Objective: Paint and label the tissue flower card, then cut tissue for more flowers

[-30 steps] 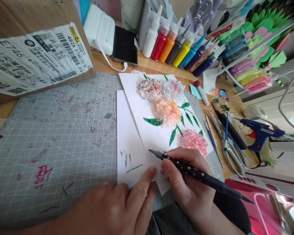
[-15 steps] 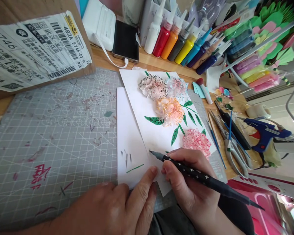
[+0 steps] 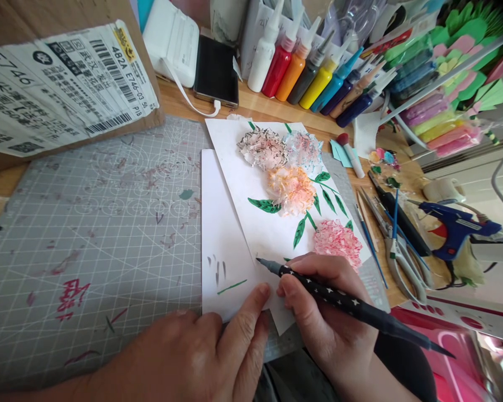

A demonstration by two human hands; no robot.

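A black brush pen (image 3: 331, 296) with white star marks is gripped in my right hand (image 3: 331, 312), its dark tip over the lower left of a white sheet (image 3: 243, 190). I cannot tell whether the tip touches the paper. That sheet carries ruffled flowers, among them an orange one (image 3: 292, 191) and a pink one (image 3: 337, 244), with painted green leaves (image 3: 264, 205). My left hand (image 3: 205, 340) lies with its index finger stretched onto the sheet's lower edge. Underneath is a second white sheet (image 3: 218, 223) with grey strokes and a green line.
Both sheets lie on a grey cutting mat (image 3: 109, 234). A cardboard box (image 3: 67, 84) stands at the back left, beside a phone (image 3: 217, 72). Several paint bottles (image 3: 295, 70) line the back. Scissors (image 3: 402, 262) and a blue glue gun (image 3: 456, 223) lie to the right.
The camera view has shifted slightly, so the desk things appear a little displaced. My right hand and the brush pen have barely moved over the sheet. My left hand stays in place.
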